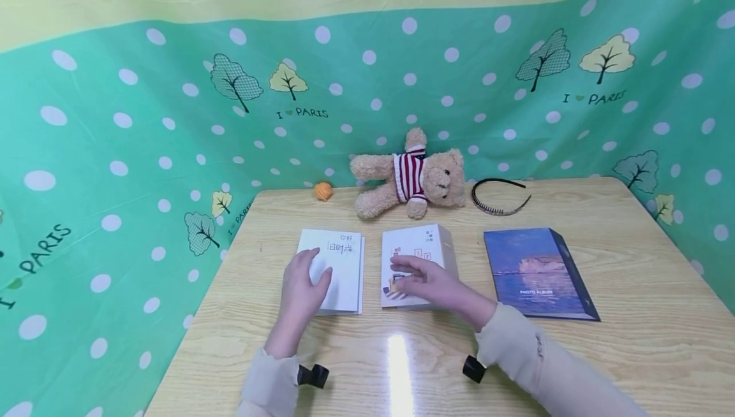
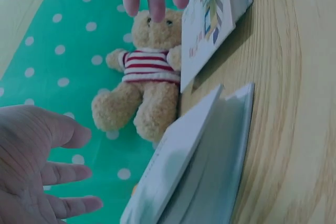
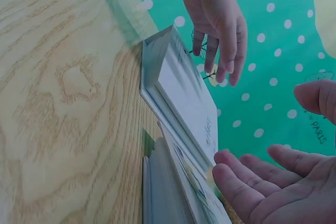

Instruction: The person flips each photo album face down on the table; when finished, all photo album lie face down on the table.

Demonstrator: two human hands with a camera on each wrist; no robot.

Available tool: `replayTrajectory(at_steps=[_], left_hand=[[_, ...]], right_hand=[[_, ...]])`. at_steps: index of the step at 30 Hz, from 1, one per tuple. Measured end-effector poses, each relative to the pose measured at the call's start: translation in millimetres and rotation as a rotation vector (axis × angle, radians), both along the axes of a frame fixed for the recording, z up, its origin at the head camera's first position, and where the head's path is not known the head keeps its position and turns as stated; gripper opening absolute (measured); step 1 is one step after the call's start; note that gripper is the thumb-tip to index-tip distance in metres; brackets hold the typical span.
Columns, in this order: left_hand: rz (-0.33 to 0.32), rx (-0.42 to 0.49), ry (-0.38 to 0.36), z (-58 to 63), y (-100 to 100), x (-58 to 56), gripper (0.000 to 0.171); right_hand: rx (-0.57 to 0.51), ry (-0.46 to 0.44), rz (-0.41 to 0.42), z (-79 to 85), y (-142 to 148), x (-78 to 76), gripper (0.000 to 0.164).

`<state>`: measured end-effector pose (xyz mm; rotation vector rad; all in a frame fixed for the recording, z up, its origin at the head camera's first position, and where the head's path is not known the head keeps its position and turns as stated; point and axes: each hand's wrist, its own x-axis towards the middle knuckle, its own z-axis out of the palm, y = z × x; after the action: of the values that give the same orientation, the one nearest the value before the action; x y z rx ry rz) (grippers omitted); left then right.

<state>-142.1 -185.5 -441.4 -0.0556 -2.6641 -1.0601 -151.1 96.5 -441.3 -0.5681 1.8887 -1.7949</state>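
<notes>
Three photo albums lie in a row on the wooden table: a white one with Chinese lettering, a white one with a small drawing, and a blue one marked PHOTO ALBUM with a painted sea scene. Above the left white album hovers my left hand, its fingers relaxed and spread apart. My right hand is over the middle album, fingers loosely extended, with nothing in its grasp. The right wrist view shows a gap between the left hand and the lettered cover.
A teddy bear in a striped shirt lies on its side at the table's back. An orange ball-shaped thing sits left of it, a black toothed headband right of it. Green dotted cloth hangs behind the table.
</notes>
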Motion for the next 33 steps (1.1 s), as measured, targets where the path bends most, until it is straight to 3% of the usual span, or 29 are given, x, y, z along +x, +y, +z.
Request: replayTrajectory(at_steps=[15,33], left_hand=[[0.051,-0.044,-0.145,-2.9,-11,3.6,0.057],[0.041,-0.080,-0.196,-14.9,-11,7.0,0.062]], right_hand=[[-0.023,-0.075,0.066,-10.9,-29,8.6,0.069],[0.017,-0.142,0.048,-17.2,-57,21.2,0.082]])
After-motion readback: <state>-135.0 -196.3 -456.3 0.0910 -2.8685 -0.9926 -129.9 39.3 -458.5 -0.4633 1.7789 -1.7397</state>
